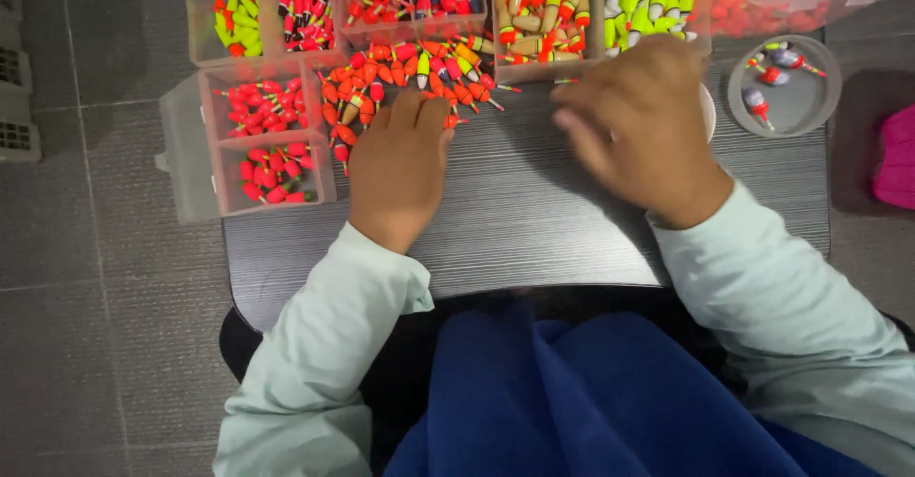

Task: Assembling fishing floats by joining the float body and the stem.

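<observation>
Several clear boxes (195, 167) of floats (272, 105)

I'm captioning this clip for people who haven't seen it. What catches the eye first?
The loose heap of orange floats at the table's far edge, with the left hand resting on it. Behind it, clear boxes hold floats sorted by colour. The right hand hovers near a round dish at right.
</observation>
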